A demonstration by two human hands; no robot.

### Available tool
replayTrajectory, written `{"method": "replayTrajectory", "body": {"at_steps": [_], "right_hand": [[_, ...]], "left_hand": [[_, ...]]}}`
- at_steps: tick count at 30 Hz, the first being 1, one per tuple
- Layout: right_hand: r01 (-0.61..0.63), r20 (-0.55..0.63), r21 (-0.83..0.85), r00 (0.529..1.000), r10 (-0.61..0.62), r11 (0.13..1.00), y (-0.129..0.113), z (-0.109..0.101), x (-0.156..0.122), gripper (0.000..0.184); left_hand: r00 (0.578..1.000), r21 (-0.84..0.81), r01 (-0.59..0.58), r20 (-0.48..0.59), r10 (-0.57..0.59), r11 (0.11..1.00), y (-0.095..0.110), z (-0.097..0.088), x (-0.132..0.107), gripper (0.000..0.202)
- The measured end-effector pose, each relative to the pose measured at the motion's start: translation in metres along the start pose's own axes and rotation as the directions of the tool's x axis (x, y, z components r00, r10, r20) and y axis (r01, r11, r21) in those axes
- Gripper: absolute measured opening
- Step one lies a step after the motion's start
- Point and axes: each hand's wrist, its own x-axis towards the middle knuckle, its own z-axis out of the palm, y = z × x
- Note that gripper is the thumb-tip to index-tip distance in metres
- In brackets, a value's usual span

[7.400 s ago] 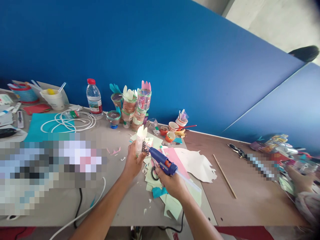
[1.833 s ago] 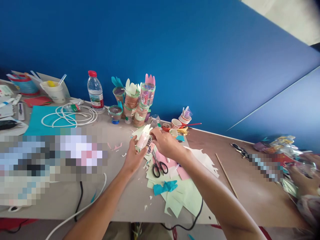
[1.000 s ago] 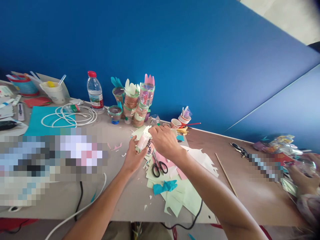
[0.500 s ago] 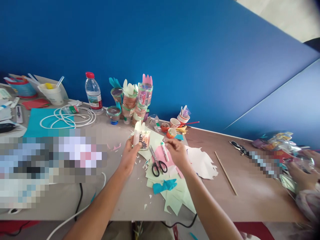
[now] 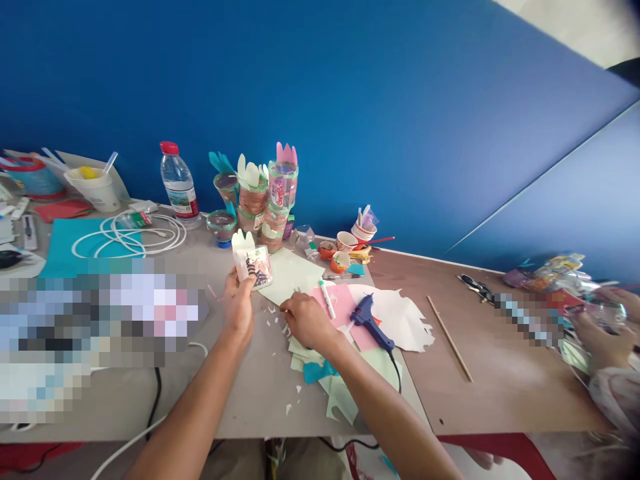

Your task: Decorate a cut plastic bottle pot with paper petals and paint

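Observation:
My left hand [image 5: 238, 304] is closed around a small cut plastic bottle piece [image 5: 254, 264] with pale paper petals on top, held upright just above the table. My right hand [image 5: 306, 321] rests with curled fingers on a pile of pale green paper scraps [image 5: 345, 400]; whatever is under its fingers is hidden. A white marker [image 5: 327, 299] lies on a pink sheet just right of that hand. A blue glue gun [image 5: 371, 320] lies on the paper further right, its black cord running off the table edge.
Decorated bottle pieces [image 5: 260, 197], a water bottle [image 5: 177, 183] and a coiled white cable [image 5: 133, 233] stand at the back against the blue partition. Small paper cups [image 5: 350, 243] sit behind the papers. A wooden stick [image 5: 449, 337] lies right. Another person's hands [image 5: 597, 333] work at far right.
My left hand has carried the bottle piece to the left. My right hand has dropped from beside the marker onto the paper pile where the scissors lay. The glue gun now shows.

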Motion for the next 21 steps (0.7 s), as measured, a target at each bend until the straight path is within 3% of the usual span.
{"method": "replayTrajectory", "body": {"at_steps": [5, 13, 21], "right_hand": [[0.036, 0.044, -0.127, 0.999, -0.031, 0.991, -0.01, 0.005, 0.008, 0.023], [0.12, 0.048, -0.165, 0.992, -0.113, 0.979, -0.017, 0.013, 0.007, 0.021], [0.065, 0.068, -0.209, 0.996, -0.051, 0.976, -0.014, 0.014, 0.008, 0.019]], "left_hand": [[0.999, -0.007, -0.032, 0.017, 0.032, 0.999, -0.006, -0.001, 0.0, 0.047], [0.998, 0.039, -0.053, 0.033, 0.052, 0.998, -0.005, -0.002, -0.003, 0.048], [0.997, 0.056, -0.065, 0.035, 0.063, 0.996, -0.01, -0.002, 0.0, 0.049]]}}
